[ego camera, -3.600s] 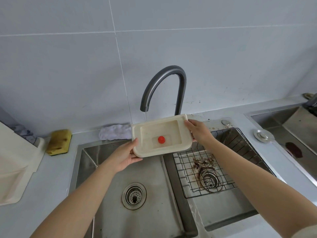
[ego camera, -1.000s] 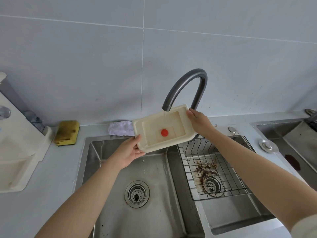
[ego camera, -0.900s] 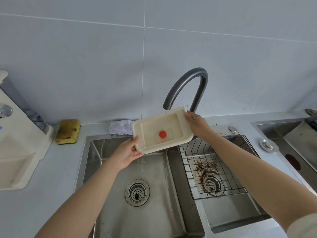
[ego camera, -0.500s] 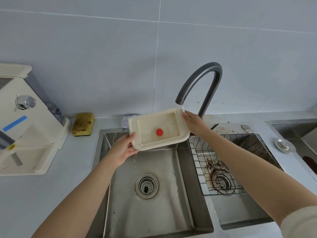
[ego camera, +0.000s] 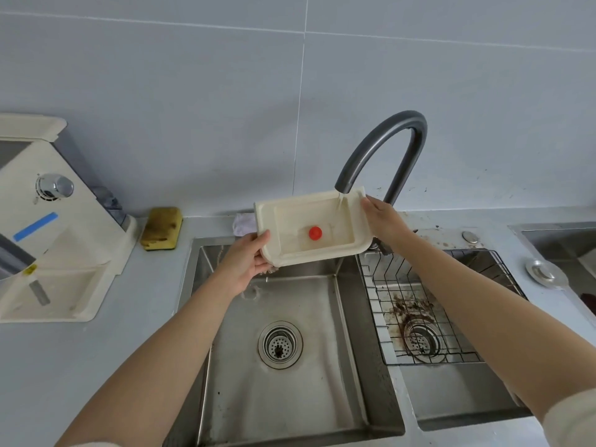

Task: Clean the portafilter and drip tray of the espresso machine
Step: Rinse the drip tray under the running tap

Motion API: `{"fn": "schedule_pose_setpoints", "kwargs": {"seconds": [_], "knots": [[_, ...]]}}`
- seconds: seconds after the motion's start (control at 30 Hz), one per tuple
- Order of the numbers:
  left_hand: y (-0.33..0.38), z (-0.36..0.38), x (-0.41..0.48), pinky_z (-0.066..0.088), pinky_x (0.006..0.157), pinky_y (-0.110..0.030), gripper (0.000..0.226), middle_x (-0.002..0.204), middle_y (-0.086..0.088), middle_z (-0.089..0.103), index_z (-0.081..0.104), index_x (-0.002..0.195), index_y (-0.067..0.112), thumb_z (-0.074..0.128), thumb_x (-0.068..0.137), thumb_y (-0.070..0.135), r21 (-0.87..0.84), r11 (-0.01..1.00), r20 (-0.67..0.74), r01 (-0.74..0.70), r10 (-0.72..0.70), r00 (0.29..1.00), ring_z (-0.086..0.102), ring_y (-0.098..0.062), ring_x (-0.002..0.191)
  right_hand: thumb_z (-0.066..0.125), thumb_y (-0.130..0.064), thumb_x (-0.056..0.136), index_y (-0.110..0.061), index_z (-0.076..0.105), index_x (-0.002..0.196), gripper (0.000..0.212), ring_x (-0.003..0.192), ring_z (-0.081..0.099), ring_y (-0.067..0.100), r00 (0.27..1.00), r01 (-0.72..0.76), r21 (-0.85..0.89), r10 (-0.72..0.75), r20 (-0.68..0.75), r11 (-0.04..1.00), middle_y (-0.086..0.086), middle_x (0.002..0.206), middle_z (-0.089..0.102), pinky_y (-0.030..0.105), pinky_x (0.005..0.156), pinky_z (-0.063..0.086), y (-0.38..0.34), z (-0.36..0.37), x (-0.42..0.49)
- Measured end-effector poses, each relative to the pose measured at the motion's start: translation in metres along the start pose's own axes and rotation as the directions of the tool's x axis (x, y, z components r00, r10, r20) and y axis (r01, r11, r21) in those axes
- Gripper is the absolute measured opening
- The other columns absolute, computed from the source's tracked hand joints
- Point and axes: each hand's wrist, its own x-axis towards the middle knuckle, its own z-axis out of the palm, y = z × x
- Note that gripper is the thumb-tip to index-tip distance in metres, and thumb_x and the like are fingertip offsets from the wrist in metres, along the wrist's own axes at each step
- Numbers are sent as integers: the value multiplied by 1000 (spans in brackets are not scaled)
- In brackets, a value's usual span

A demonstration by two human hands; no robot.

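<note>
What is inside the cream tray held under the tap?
Inside the drip tray sits a red round piece, and water from the tap lands at its right end. Water depth cannot be told.

Cream rectangular drip tray (ego camera: 290, 227), red float (ego camera: 315, 233) at its middle. It tilts above the sink (ego camera: 306, 398), water (ego camera: 340, 203) hitting its far right corner.

Large pale grey tiles (ego camera: 161, 91) cover the wall behind a light grey counter (ego camera: 48, 366). A steel double sink (ego camera: 290, 408) sits in it, with a dark curved tap (ego camera: 409, 119) behind. The light is soft and even.
</note>
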Motion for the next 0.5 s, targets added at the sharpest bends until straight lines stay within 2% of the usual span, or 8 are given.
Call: {"fn": "schedule_pose_setpoints", "kwargs": {"seconds": [0.07, 0.2, 0.27, 0.33, 0.37, 0.43, 0.5], "knots": [[-2, 6, 2, 51, 72, -30, 24, 98, -7, 65, 51, 113, 9, 50, 93, 21, 12, 1000, -2, 6, -6, 1000, 65, -19, 86, 29, -30, 100, -10, 52, 126, 40, 97, 49, 17, 1000, -18, 14, 18, -7, 1000, 2, 104, 54, 32, 88, 38, 5, -4, 0], [-2, 16, 7, 51, 73, -31, 15, 94, -5, 66, 54, 101, 11, 53, 91, 23, 16, 1000, -22, 24, -23, 999, 65, -19, 85, 30, -31, 100, -12, 50, 129, 41, 98, 50, 18, 997, -67, 58, 69, -34, 996, 0, 104, 53, 35, 91, 42, 11, -11, 2], [2, 20, 9, 51, 70, -30, 12, 94, -5, 66, 55, 97, 15, 53, 91, 24, 18, 1000, -27, 19, -19, 999, 65, -19, 85, 30, -32, 99, -13, 50, 130, 41, 88, 52, 15, 995, -95, 87, 98, -33, 992, -2, 98, 55, 29, 79, 46, 12, -13, 5], [7, 23, 10, 52, 72, -32, 19, 98, -6, 66, 55, 104, 13, 54, 90, 26, 23, 1000, -36, 12, -11, 999, 64, -20, 89, 31, -34, 99, -12, 51, 128, 41, 74, 51, 9, 991, -126, 118, 130, -26, 985, -6, 84, 54, 21, 61, 42, 12, -15, 7], [10, 24, 11, 51, 73, -33, 22, 101, -8, 65, 54, 107, 13, 56, 89, 27, 22, 1000, -49, 12, -11, 999, 64, -21, 91, 31, -35, 99, -11, 52, 127, 42, 71, 51, 8, 989, -141, 131, 145, -19, 981, -6, 82, 53, 21, 59, 42, 11, -16, 9], [14, 24, 13, 52, 72, -34, 19, 100, -9, 65, 54, 102, 16, 58, 88, 27, 8, 1000, -84, 12, -11, 996, 64, -23, 91, 33, -38, 98, -10, 53, 122, 42, 75, 56, 14, 984, -179, 147, 179, 10, 973, -1, 87, 57, 28, 67, 51, 9, -16, 12], [17, 23, 13, 52, 69, -34, 13, 96, -8, 65, 54, 97, 19, 58, 88, 28, 1, 1000, -109, 12, -12, 994, 64, -22, 87, 33, -40, 97, -10, 54, 115, 40, 80, 57, 20, 977, -212, 156, 207, 43, 965, 3, 86, 58, 34, 74, 52, 7, -14, 15]]}}
